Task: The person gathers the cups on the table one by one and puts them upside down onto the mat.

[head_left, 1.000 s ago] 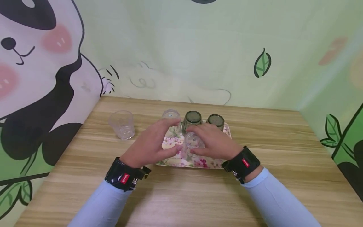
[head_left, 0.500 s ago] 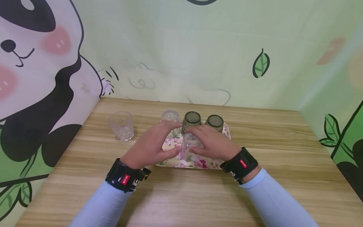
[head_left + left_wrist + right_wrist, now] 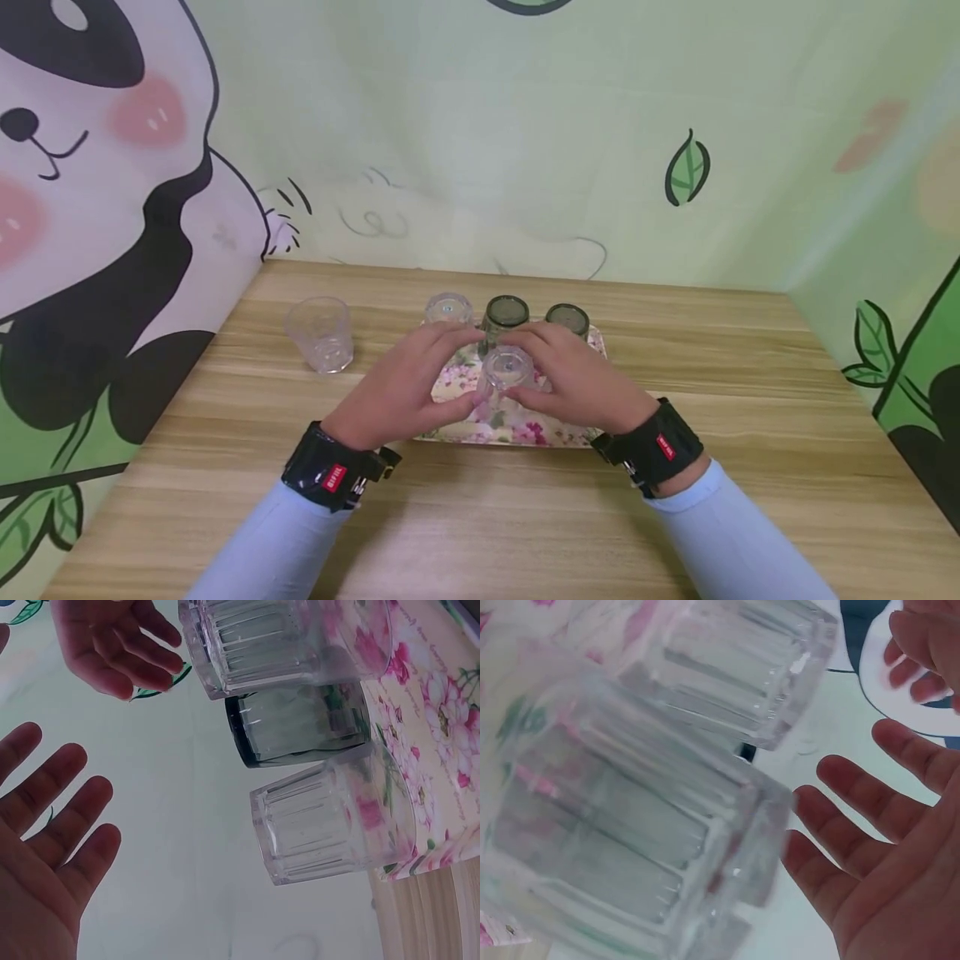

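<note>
An upside-down clear glass (image 3: 508,367) stands on the flowered tray (image 3: 487,429), between my two hands. My left hand (image 3: 408,383) is at its left, thumb and fingers spread apart; the fingers look relaxed in the left wrist view. My right hand (image 3: 573,379) is close on its right side, fingers extended. Whether either hand touches the glass is unclear. A blurred second clear glass (image 3: 622,817) looms large beside the right hand in the right wrist view; from the head it is mostly hidden under that hand. Behind stand a clear glass (image 3: 449,308) and two dark green glasses (image 3: 507,312), also upside down.
To the left of the tray, a clear tumbler (image 3: 322,333) stands upright on the wooden table (image 3: 480,517). A printed cloth (image 3: 480,167) with a panda and leaves rises behind the table and along its sides.
My right hand has shifted slightly right and toward me, uncovering more of the middle clear glass's base. My left hand has stayed nearly in place. The glasses look unmoved.
</note>
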`<state>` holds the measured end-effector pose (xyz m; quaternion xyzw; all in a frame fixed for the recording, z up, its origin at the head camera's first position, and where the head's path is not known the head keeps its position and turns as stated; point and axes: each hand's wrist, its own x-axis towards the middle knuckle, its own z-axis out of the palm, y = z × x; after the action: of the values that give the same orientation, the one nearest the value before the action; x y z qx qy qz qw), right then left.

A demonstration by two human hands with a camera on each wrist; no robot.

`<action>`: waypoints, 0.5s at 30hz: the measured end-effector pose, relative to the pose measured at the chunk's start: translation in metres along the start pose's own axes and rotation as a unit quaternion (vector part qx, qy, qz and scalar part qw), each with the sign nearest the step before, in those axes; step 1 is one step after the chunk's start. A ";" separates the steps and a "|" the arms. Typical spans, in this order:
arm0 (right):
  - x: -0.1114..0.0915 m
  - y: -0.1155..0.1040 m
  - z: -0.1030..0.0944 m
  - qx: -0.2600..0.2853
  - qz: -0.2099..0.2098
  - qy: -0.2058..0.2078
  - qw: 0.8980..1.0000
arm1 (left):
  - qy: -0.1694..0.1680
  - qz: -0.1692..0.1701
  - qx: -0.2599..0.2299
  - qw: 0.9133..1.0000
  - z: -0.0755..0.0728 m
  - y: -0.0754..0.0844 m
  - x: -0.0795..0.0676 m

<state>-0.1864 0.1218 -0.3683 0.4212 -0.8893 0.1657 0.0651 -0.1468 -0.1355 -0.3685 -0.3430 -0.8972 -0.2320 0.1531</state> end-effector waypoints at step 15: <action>-0.019 -0.004 -0.017 0.042 0.005 0.043 0.998 | 0.023 0.026 -0.005 0.999 0.004 0.005 0.002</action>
<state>-0.1715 0.1386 -0.3564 0.4113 -0.8802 0.2212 0.0843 -0.1453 -0.1286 -0.3691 -0.3612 -0.8832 -0.2405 0.1779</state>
